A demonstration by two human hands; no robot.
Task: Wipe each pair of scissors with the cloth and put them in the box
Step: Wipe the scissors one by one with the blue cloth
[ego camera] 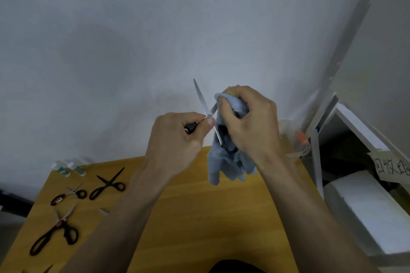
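One pair of scissors (207, 111) is held up in the air above the table (184, 217), blades spread wide in a cross. The left hand (177, 137) is curled around one black handle, thumb pressed near the pivot. The right hand (248, 122) pinches the blue cloth (224, 164) around the other blade, with the second handle showing just below its fingers and the rest of the cloth hanging loose.

Scissors like these look light and rigid, with slick steel blades and sharp edges and tips, so the handles or the pivot are the safe places to grip; a bare finger on an edge would be risky. Soft and limp, the cloth folds readily over a blade and cushions the fingers, though bunched folds could snag on the point.

Three more pairs (66, 210) lie on the table at the left, well apart from the hands, next to some small bottles (68, 168). What may be a clear box (295, 139) sits at the table's far right, mostly hidden behind the right hand.
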